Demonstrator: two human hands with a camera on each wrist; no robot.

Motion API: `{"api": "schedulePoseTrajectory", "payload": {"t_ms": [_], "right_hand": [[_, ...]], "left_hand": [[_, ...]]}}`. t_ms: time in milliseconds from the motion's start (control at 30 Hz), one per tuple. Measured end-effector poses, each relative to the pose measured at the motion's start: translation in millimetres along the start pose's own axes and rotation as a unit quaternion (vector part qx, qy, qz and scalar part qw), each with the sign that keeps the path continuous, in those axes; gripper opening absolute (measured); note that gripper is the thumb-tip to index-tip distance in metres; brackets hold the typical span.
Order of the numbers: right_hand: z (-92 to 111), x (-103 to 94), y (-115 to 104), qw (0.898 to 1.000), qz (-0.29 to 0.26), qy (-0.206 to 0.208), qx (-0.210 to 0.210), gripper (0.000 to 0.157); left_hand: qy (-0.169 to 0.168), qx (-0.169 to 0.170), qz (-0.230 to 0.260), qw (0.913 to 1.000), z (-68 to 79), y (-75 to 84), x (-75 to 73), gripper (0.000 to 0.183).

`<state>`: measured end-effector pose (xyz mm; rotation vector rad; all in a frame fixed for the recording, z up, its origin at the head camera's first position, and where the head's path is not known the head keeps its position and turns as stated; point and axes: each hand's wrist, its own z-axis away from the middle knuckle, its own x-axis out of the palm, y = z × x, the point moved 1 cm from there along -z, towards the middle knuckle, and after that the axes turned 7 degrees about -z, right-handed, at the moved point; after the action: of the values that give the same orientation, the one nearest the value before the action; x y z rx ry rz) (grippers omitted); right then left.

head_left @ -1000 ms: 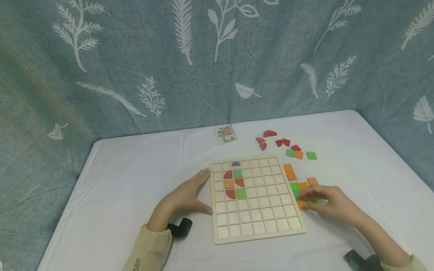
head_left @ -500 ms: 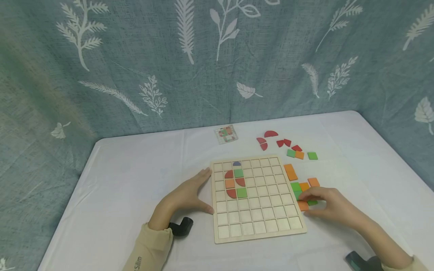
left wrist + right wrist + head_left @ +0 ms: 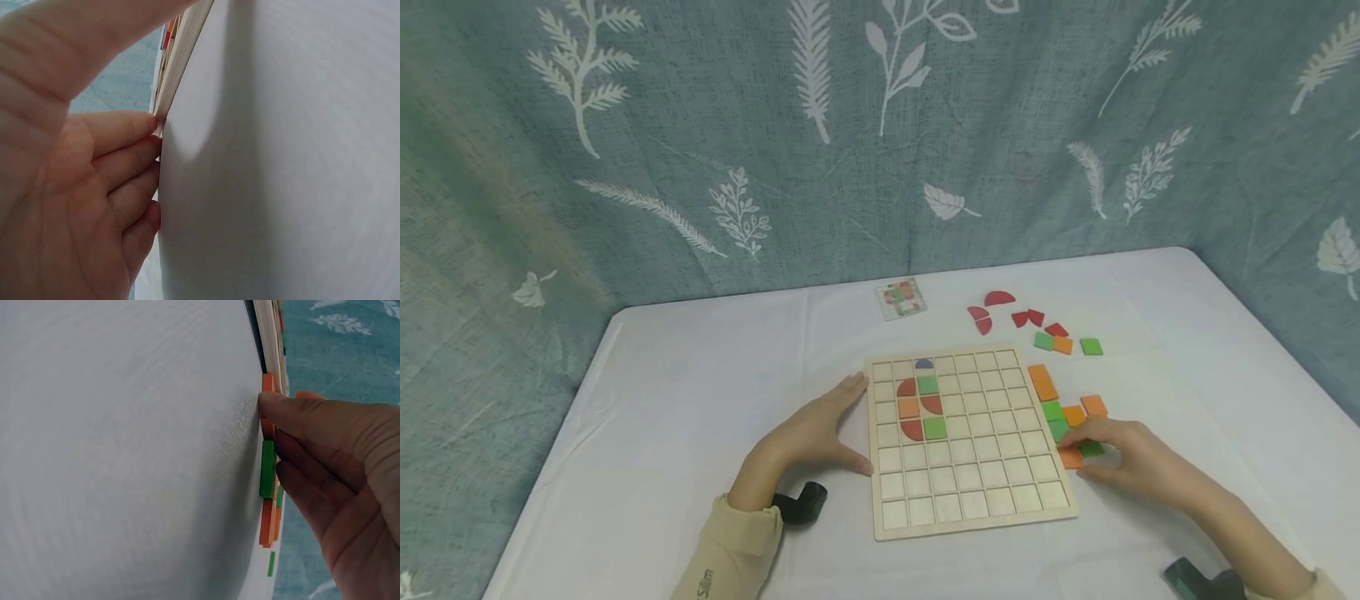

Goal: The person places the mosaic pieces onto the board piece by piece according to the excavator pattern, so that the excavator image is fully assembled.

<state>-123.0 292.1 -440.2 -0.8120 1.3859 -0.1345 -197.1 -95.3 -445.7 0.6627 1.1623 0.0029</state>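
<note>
A wooden grid board lies flat on the white table. In its upper left cells sit red quarter-round pieces, green squares, an orange square and a blue half-round. My left hand rests against the board's left edge, thumb and fingers spread apart; the left wrist view shows its fingertips at the board's side. Beside the board's right edge, my right hand pinches an orange square tile between thumb and forefinger. The tile's edge shows by the thumb in the right wrist view.
More green tiles and orange tiles lie right of the board. Several red pieces are scattered behind it, with a small pattern card farther left. A patterned blue-green curtain hangs behind the table.
My right hand has lowered onto the orange tile by the board's lower right, its thumb and forefinger closing on its edges. The left hand stays at the board's left edge.
</note>
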Motion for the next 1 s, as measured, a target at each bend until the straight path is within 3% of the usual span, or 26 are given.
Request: {"api": "schedulePoseTrajectory", "payload": {"t_ms": [100,333,600,1000], "right_hand": [[0.2,0.2,-0.8,1.000,0.000,-0.003,-0.008,0.037],[4.6,-0.4,-1.4,1.000,0.005,-0.011,0.023,0.035],[10.7,-9.9,0.9,1.000,-0.004,0.005,0.006,0.035],[-6.3,-22.1,-10.4,0.993,-0.010,0.075,-0.086,0.044]], "left_hand": [[0.000,-0.001,0.000,1.0000,0.1,-0.5,0.5,0.120],[-0.001,0.003,0.003,1.0000,-0.1,-1.0,1.9,0.120],[0.003,0.005,0.007,1.0000,-0.7,-1.5,2.1,0.120],[0.008,0.003,0.005,1.0000,-0.5,-1.1,0.9,0.120]]}}
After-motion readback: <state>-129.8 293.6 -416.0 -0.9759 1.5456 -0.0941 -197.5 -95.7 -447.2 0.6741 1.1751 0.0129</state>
